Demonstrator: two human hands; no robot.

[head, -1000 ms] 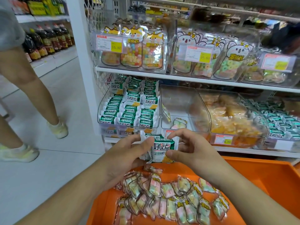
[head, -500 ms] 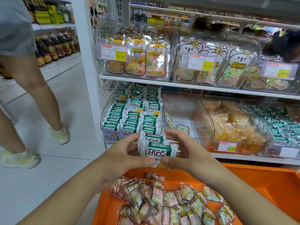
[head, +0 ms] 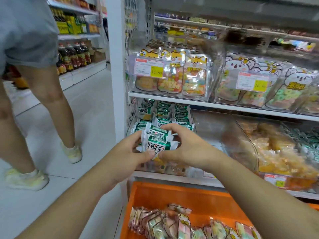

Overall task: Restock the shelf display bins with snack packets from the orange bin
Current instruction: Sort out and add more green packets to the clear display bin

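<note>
Both hands hold one small stack of green-and-white foil snack packets (head: 156, 142) in front of the clear plastic display bin of matching green packets (head: 165, 116), which sits at the left end of the middle white shelf (head: 172, 176). The left hand (head: 127, 152) grips the stack from its left side, thumb curled against the lower front of the nearest packet. The right hand (head: 186, 147) grips it from the right, fingers arched over the top of the stack and thumb pressed at the bottom edge, the two thumbs nearly meeting. The stack is raised to the height of that bin's front wall, just before it; whether it touches the bin cannot be told.

Right of that bin stands a clear, mostly bare plastic bin (head: 217, 128), and further right a clear bin of yellow-orange wrapped snacks (head: 276, 152). Above that bin, on the upper shelf, stand clear tubs of cartoon-animal candy bags (head: 174, 75) with a red-and-yellow price tag (head: 149, 68). Below it, the orange plastic bin (head: 172, 194) holds pastel, clear-wrapped snack packets (head: 172, 223) lying in a loose row. Left of it, in the aisle, a person's bare legs in pale sneakers (head: 25, 178) stand on the light floor.
</note>
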